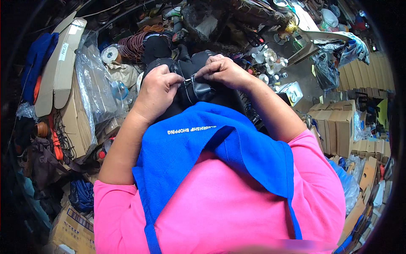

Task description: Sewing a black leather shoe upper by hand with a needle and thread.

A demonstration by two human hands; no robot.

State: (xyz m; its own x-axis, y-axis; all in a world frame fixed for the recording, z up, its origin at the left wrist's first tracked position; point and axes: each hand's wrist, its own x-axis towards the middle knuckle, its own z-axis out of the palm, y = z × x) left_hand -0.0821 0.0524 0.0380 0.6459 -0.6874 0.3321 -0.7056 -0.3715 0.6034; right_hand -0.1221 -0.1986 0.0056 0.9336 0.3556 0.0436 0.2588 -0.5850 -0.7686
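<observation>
Both of my hands meet over my lap, in front of the blue apron [177, 144]. My left hand [158, 89] is closed in a pinch at one end of a short, thin, pale piece [188, 79], whose kind I cannot make out. Close by on the right, my right hand [226, 72] pinches with thumb and forefinger at the edge of a shiny black leather-like piece [201, 89]. That black piece lies across my dark-clothed legs, under the fingertips. What exactly sits between the right fingertips is too small to tell.
Flattened cardboard [55, 72] and clear plastic wrap [95, 80] stand at the left, beside a white spool [110, 55]. Several small bottles [270, 59] and a white tub [292, 92] sit beyond my right arm. Cardboard boxes [336, 127] are stacked at the right.
</observation>
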